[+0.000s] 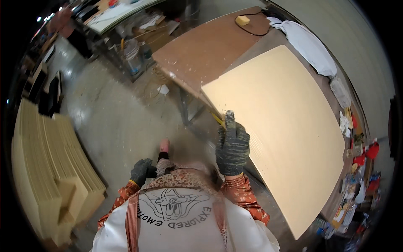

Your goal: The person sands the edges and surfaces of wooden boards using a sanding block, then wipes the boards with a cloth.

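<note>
A large pale cream board lies flat on the workbench to my right. My right hand, in a dark grey knitted glove, is at the board's near left edge. Its index finger points forward, the fingertip whitish and worn, and the other fingers are curled. What they close on is hidden. A thin yellow strip shows beside this hand, below the board's edge; I cannot tell whether it is held. My left hand, gloved alike, hangs low at my left side, away from the board, with its fingers mostly hidden.
A brown panel covers the bench's far part, with a yellow block and a black cable on it. White cloth and clutter line the right side. Stacked pale boards stand at left. A bucket sits far off; another person stands beyond.
</note>
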{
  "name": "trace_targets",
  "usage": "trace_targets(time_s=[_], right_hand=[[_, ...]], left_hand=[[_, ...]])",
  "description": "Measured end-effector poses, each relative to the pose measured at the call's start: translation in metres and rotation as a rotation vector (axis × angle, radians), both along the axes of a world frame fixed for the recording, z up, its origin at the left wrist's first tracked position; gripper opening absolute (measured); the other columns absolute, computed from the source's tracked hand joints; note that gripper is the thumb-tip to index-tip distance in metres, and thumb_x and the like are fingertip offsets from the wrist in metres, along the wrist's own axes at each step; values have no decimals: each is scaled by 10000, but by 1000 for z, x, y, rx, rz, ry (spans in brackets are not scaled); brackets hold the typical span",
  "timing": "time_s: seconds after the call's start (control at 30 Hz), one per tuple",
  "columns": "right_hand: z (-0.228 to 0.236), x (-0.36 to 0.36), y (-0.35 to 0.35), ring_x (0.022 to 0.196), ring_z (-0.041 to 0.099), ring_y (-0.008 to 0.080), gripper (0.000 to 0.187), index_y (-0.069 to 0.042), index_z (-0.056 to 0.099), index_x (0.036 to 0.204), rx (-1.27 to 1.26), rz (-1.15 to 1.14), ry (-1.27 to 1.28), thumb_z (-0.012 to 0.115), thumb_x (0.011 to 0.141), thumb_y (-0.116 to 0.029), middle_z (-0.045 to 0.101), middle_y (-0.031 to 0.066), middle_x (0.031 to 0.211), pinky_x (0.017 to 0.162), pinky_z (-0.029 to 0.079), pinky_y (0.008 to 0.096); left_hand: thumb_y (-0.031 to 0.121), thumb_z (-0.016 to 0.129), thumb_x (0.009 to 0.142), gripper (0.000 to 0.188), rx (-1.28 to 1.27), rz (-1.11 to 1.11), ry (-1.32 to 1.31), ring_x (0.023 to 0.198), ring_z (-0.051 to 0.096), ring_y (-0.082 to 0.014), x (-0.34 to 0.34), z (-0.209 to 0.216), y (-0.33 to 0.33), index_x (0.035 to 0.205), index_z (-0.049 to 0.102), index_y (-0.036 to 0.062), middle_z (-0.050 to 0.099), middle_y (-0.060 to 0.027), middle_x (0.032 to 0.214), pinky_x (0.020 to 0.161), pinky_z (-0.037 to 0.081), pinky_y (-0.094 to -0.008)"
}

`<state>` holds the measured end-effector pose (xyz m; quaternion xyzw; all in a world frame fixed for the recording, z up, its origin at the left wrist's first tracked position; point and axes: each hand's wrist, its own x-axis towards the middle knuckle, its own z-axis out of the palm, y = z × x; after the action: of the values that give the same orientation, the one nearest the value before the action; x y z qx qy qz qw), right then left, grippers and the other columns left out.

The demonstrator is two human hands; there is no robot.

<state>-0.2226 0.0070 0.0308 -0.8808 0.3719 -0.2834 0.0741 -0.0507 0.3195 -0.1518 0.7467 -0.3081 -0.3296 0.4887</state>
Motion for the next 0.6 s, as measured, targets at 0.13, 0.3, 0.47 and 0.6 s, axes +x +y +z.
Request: trace_targets(time_s=[0.13, 0.3, 0.47, 0.6], right_hand=[[-5, 70, -11, 838, 593, 299, 546, -148, 497, 1407, -82, -89, -35, 646, 882, -158, 612, 136, 983, 686, 517, 405], [-1, 149, -22, 792, 588, 284, 626, -167, 455, 1440, -36, -160, -20, 631, 840, -123, 614, 120, 962, 652, 518, 409], [9, 205, -38, 762, 583, 270, 683, -211, 419, 1464, 82, -121, 15, 627, 821, -115, 581, 98, 925, 615, 508, 425], [23, 194, -38, 820, 639, 287, 521, -102, 498, 1385, -11, -192, -165, 653, 895, -188, 661, 127, 981, 700, 532, 422]], left_hand=[[198, 701, 823, 427, 12, 61, 283, 935, 676, -284, 97, -9, -19, 1211, 576, 72, 731, -99, 961, 830, 541, -379], [217, 653, 905, 324, 196, 196, 598, 745, 688, -351, 224, 11, -63, 1156, 555, 36, 695, -198, 892, 659, 596, -447], [232, 654, 910, 293, 183, 262, 661, 656, 676, -346, 294, 32, -115, 1123, 572, 46, 678, -192, 828, 591, 606, -467], [238, 654, 917, 315, 235, 81, 678, 662, 681, -317, 303, 38, -162, 1154, 578, 46, 681, -172, 832, 578, 602, -445]])
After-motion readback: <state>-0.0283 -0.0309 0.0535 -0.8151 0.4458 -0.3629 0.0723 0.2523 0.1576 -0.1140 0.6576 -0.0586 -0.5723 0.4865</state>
